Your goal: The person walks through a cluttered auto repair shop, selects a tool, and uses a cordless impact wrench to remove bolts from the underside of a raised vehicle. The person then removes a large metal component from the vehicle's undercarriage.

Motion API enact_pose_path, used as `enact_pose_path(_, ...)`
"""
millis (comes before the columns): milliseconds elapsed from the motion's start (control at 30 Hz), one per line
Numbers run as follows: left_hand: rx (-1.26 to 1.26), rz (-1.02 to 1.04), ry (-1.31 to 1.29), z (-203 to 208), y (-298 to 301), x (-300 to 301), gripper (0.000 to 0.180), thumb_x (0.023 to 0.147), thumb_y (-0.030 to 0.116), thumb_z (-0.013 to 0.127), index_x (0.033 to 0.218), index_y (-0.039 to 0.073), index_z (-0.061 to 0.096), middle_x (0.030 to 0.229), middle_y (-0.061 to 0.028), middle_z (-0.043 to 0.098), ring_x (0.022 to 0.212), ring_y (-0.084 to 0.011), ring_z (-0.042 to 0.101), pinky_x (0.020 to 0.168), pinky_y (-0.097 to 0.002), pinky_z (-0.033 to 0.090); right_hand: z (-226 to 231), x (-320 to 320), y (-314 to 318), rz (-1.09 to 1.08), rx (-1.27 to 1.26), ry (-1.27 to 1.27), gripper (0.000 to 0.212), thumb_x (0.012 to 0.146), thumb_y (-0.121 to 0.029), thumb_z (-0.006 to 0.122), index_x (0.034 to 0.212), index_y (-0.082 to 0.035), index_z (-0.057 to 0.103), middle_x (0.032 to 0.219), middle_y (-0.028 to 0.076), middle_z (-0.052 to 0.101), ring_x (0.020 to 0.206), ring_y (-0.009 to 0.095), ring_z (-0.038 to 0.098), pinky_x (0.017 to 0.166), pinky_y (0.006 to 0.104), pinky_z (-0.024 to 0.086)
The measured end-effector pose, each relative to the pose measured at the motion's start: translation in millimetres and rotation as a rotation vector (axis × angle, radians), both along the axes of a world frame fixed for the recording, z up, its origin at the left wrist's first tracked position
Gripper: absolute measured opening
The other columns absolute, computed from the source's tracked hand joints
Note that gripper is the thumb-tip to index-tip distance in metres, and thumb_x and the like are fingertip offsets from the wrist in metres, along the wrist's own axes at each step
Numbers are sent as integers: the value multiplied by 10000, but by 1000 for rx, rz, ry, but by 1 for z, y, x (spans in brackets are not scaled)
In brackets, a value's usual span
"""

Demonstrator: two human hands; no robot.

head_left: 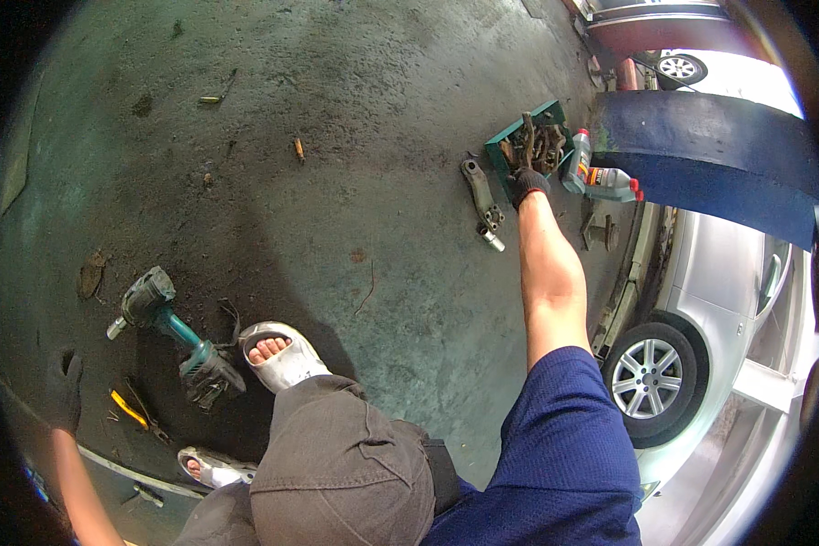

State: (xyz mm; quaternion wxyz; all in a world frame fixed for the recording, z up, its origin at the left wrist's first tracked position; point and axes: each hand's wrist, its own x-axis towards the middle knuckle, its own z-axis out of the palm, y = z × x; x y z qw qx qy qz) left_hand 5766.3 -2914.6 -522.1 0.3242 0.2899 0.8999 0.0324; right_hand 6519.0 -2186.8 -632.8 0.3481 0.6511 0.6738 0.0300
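Note:
My right hand (526, 185), in a black glove, reaches out at the end of a stretched arm to the near edge of a green metal box (498, 157). Rusty metal parts (539, 150) are piled in the box, and a long one sticks up above the rim. My fingers are hidden against the box and the parts. Beside that hand lies a grey metal arm (479, 191) with a silver socket (490, 238) at its lower end. Far left, my left hand (64, 391), also in a dark glove, hangs with fingers apart and nothing visible in it.
A teal cordless impact wrench (177, 328) lies near my feet, next to yellow-handled pliers (129, 409). Grey plastic bottles (612, 182) stand and lie right of the box, by a blue lift post (701, 136). A silver car (719, 273) is at the right.

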Motion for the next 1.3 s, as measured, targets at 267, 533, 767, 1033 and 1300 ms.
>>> enact_pose_path(267,-54,14,12,-2,13,2,415,979,277,620,1270,-19,598,1221,-203,651,1133,-317,623,1001,-389,467,-23,30,15,-53,-27,-83,415,922,-393,638,1289,-201,664,1359,66,637,1237,273,616,997,397,511)
enact_pose_path(533,-39,-50,32,11,27,2,428,980,283,620,1297,-3,603,1243,-205,656,1139,-310,627,1009,-385,465,-22,58,32,-41,121,31,525,881,-444,657,1396,-365,590,1395,74,612,1239,299,623,1018,426,499)
enact_pose_path(767,-138,-13,0,20,17,3,409,987,267,608,1307,12,615,1278,-197,657,1199,-307,617,1031,-387,459,-15,57,8,-375,347,484,341,817,-303,699,1146,-245,765,1170,94,731,1126,301,684,946,409,533)
enact_pose_path(1033,-49,108,-3,16,-4,4,384,993,249,603,1309,31,623,1285,-178,664,1199,-308,627,1049,-406,460,-10,71,0,-409,364,640,363,771,-300,763,1111,-175,778,1069,146,750,1032,336,713,902,403,547)
enact_pose_path(1300,-103,-18,87,19,6,14,362,992,252,597,1275,31,644,1274,-169,671,1198,-295,626,1042,-415,463,4,79,-23,-278,671,394,421,813,-457,720,1020,-95,774,1009,205,739,998,393,702,858,461,540)
